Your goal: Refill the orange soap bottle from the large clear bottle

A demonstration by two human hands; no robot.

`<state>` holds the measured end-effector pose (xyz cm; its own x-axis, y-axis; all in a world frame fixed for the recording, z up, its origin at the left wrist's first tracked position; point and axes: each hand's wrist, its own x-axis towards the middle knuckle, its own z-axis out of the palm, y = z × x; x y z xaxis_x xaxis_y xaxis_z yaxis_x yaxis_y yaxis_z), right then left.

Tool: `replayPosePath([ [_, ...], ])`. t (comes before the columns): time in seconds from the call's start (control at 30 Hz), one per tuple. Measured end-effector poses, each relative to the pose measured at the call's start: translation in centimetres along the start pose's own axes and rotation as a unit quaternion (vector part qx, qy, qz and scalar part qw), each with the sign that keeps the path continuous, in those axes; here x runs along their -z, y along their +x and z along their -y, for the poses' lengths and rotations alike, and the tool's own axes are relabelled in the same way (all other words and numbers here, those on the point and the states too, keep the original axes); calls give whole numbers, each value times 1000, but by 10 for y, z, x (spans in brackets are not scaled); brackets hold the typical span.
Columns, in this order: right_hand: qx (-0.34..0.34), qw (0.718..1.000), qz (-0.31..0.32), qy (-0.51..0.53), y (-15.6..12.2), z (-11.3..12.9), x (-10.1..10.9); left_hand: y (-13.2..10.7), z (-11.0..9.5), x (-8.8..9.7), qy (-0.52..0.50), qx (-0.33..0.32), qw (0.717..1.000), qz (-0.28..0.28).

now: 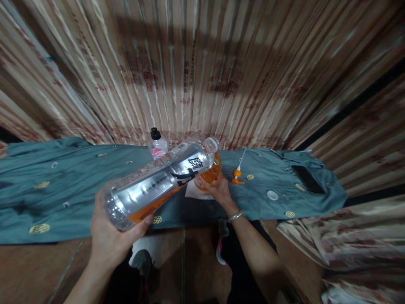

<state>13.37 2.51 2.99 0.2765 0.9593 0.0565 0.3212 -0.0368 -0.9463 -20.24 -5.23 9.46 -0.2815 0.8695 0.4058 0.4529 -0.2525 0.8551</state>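
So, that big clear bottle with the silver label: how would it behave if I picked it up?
The bottle would probably give a little when squeezed, as it looks like thin, clear plastic. Its silver label looks smooth and shiny, so it may feel slippery. Laid on its side, it would likely roll, given its rounded body.

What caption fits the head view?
Left hand holds a silver-labelled bottle aslant, right hand an orange bottle; pump lies on cloth.
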Motion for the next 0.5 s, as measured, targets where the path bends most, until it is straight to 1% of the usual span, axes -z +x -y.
replayPosePath([
  [0.13,10,1000,-12,-3,0,-3,-1,3,19,12,5,-47,998,28],
  [0.2,16,1000,-15,-6,0,-4,-2,2,20,11,3,-53,998,39],
  [0.3,23,1000,-16,-5,1,-7,-3,-2,8,0,2,-37,999,8],
  [0.33,24,1000,-15,-4,1,-8,-3,-3,2,-4,4,-34,999,-35],
  [0.37,26,1000,-15,-2,1,-10,-3,-3,-3,-8,3,-33,998,-54],
  [0.43,32,999,-13,-1,2,-13,-4,-3,-10,-11,-7,-26,998,-58],
  [0.5,44,999,-16,-2,2,-16,-5,-2,-12,-9,-14,-18,998,-51],
])
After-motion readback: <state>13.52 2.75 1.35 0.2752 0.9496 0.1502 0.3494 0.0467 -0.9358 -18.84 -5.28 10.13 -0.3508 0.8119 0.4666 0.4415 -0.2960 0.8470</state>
